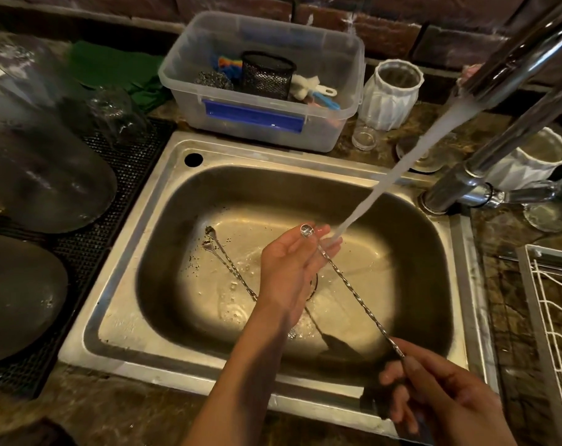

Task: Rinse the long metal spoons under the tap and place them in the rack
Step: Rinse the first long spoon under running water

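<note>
My right hand [440, 391] grips the lower end of a long twisted metal spoon [353, 286] that slants up to the left over the steel sink [144, 239]. Its small bowl rests against the straight fingers of my left hand [292, 262], right beside the running water [411, 156] from the chrome tap [527, 56]. Two more long spoons [228, 265] lie on the sink floor to the left, partly hidden under my left wrist. A white wire rack [553, 317] stands at the right edge of the counter.
A clear plastic box [263, 75] with scrubbers and a mesh cup sits behind the sink. White ribbed jars [389, 94] and small glasses stand near the tap base. Upturned glassware [38, 175] and dark plates rest on a black mat at the left.
</note>
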Demonstrator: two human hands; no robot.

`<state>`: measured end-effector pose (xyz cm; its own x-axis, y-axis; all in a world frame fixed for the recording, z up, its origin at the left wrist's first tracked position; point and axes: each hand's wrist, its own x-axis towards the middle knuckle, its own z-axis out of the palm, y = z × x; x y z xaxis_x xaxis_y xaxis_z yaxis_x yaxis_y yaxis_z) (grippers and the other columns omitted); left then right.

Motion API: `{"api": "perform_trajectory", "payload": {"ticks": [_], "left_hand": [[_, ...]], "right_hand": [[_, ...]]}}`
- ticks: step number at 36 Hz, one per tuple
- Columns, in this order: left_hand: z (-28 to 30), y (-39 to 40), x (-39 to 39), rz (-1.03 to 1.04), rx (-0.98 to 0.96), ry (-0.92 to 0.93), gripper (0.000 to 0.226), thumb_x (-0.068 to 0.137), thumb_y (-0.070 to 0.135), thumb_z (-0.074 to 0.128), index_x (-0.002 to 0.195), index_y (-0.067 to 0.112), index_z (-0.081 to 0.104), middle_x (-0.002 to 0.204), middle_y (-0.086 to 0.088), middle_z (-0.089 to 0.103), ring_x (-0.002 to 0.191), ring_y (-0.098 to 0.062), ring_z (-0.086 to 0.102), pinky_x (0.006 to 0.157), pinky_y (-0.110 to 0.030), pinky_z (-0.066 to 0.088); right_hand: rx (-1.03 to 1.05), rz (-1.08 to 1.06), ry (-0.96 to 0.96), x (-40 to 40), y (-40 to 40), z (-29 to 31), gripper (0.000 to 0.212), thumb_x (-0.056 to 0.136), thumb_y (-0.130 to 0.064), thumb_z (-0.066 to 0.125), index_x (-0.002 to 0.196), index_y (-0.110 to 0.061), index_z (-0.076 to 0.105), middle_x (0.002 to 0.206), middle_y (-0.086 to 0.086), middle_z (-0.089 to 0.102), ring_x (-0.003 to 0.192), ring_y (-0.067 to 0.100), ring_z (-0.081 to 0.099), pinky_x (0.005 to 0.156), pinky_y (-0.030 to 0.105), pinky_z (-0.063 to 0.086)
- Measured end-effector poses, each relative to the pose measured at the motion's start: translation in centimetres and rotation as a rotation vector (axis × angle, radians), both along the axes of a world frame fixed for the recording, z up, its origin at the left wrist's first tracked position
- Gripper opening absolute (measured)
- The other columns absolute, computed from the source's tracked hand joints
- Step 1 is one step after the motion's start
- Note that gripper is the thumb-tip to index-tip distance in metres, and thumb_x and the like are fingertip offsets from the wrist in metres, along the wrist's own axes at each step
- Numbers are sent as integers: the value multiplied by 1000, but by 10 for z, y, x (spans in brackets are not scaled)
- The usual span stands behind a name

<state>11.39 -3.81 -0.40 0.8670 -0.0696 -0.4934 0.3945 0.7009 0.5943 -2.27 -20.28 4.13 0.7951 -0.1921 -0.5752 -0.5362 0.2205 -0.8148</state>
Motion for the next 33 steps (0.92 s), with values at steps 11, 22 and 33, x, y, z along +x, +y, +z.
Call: {"api": "perform_trajectory", "payload": {"ticks": [11,22,33], "left_hand": [[1,-3,7,-41,23,-51,34,90,0,63,121,-9,57,112,-25,71,91,-32,75,79,-30,60],[-5,13,13,-168,117,-111,20,96,-4,56,114,-10,61,105,-25,73,95,-37,74,86,-40,60],[-7,17,34,-154,287,-134,19,98,-2,54,114,-7,63,106,-23,74,92,-29,75,87,-37,60]], "right_hand": [[187,-10,6,29,8,-27,27,82,-3,54,100,0,75,75,27,69,47,29,59,40,27,48],[128,127,13,62,18,-41,29,89,-12,58,115,-8,71,86,19,75,62,18,64,56,26,55],[-226,219,-55,103,37,-56,9,96,-14,60,98,-19,67,83,7,79,75,18,73,59,12,51]]}}
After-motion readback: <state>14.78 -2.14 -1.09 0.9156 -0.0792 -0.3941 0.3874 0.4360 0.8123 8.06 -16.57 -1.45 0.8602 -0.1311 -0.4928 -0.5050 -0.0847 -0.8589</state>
